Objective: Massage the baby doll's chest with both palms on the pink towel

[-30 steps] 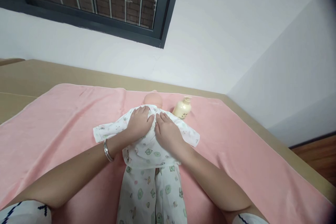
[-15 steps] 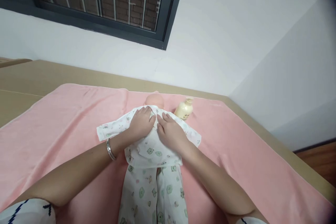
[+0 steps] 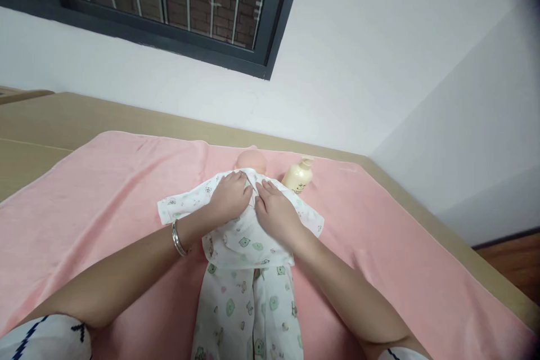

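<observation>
A doll lies on a pink blanket, its head at the far end. It wears a white printed top and matching trousers. On the upper left chest of the top rests my left hand, fingers laid on the cloth near the collar. My right hand lies flat on the right chest, fingertips near the neckline. Both hands look spread on the fabric, with a small gap between them. A cream pump bottle leans beside the doll's right-hand shoulder in view.
Beyond the blanket runs a tan surface along a white wall. A dark-framed window with bars is above. Brown wood shows at the right edge.
The view has shifted slightly. My right fingers lie a little closer together on the top; otherwise both hands stay in nearly the same place.
</observation>
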The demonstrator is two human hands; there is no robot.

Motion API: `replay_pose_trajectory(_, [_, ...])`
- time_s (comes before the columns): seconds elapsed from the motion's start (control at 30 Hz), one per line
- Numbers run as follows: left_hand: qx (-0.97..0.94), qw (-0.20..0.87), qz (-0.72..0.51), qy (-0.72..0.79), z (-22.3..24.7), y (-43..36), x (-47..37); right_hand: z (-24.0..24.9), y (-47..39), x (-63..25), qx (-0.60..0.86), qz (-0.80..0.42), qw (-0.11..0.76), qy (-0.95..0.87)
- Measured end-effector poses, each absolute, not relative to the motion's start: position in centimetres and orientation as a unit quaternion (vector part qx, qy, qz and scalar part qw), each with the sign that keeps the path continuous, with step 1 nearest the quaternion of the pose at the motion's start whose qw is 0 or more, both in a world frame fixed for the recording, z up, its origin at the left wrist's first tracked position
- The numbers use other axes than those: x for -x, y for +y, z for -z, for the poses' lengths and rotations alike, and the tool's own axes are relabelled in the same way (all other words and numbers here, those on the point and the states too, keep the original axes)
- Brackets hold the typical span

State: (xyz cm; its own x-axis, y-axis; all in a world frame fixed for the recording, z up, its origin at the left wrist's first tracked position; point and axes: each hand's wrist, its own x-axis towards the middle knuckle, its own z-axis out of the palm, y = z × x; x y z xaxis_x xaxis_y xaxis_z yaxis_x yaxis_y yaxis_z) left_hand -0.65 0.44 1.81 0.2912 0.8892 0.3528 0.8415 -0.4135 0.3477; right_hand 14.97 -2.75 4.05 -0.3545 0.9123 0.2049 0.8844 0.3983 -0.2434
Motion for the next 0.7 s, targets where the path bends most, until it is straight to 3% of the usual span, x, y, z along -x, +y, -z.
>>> replay_pose_trajectory(0.27, [-0.778, -0.039, -0.266, 0.567, -0.2, -2.0, -1.5, -4.1, 0.0, -16.0, 0.55, -0.094, 0.203, -0.804])
replay_pose_trajectory(0.53, [-0.794, 0.061, -0.245, 0.554, -2.1, 0.6, 0.5, -5.3, -3.0, -14.6, 0.536, -0.03, 0.154, -0.829])
replay_pose_trajectory(0.7, [-0.778, 0.029, -0.254, 0.574, -1.2, 1.1, 0.2, -5.4, -1.7, -14.9, 0.564, -0.047, 0.171, -0.807])
